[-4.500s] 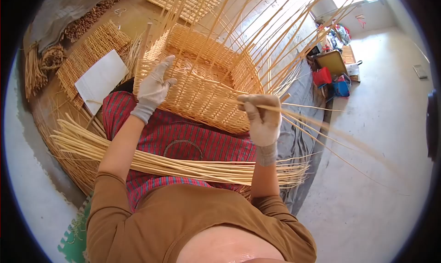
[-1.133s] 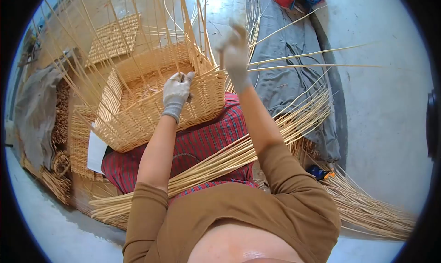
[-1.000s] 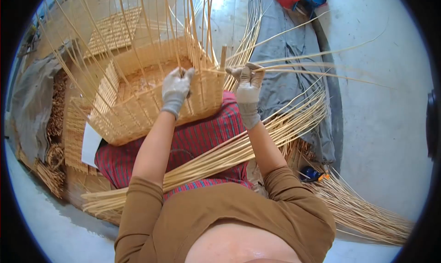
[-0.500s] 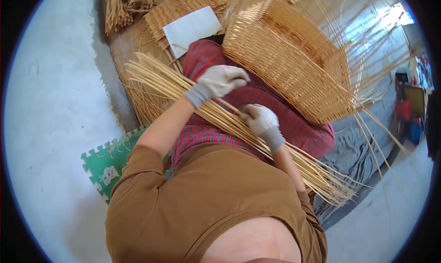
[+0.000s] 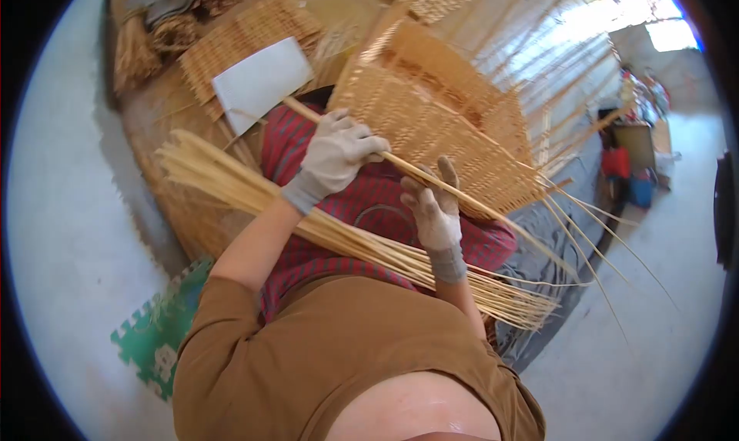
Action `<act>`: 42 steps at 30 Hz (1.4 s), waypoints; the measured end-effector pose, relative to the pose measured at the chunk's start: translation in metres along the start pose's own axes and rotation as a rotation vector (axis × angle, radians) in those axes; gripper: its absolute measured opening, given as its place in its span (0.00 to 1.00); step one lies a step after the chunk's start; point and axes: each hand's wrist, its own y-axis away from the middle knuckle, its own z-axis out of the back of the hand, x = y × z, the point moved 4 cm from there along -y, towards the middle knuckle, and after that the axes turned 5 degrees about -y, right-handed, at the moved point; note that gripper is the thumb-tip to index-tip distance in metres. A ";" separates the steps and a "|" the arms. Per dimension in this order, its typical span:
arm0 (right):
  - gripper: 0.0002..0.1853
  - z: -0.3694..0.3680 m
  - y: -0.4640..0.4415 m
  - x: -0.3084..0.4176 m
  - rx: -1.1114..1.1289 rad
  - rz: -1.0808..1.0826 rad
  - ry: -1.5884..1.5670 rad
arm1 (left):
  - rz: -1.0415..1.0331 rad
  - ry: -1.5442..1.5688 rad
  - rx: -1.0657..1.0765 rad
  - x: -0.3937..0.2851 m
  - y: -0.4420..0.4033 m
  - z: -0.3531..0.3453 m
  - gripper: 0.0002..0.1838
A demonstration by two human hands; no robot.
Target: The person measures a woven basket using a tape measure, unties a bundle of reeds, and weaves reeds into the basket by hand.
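Observation:
My left hand [image 5: 339, 152], in a white work glove with a grey cuff, is closed around a wicker rod [image 5: 477, 202] that runs slantwise across in front of me. My right hand [image 5: 437, 214], gloved the same way, is at the rod's middle with its fingers apart; the rod lies against them, not wrapped by them. Below both hands, a bundle of pale wicker rods [image 5: 362, 244] lies across my lap on red-striped cloth [image 5: 296, 133]. Just beyond the hands stands a woven wicker basket [image 5: 431, 125], tilted, its near wall close to the rod.
A white sheet [image 5: 262, 83] lies on a woven mat [image 5: 250, 36] at the upper left. Long loose canes [image 5: 593, 217] stick out from the basket's right end. A green foam mat [image 5: 165, 329] lies at the lower left, and grey sheeting [image 5: 550, 260] at the right.
Both hands have lifted from the bundle and hold one rod up between them and the basket. My right hand's fingers have spread. The camera view has shifted.

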 end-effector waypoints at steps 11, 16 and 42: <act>0.19 0.010 0.001 0.012 0.287 -0.006 1.141 | 0.179 0.121 0.062 0.080 0.028 0.017 0.19; 0.19 -0.008 0.029 -0.057 0.595 -0.121 1.306 | 0.374 -0.204 0.206 0.134 0.095 0.054 0.15; 0.09 -0.014 0.006 0.082 0.168 0.619 0.427 | -0.029 0.689 0.250 0.035 -0.032 -0.034 0.09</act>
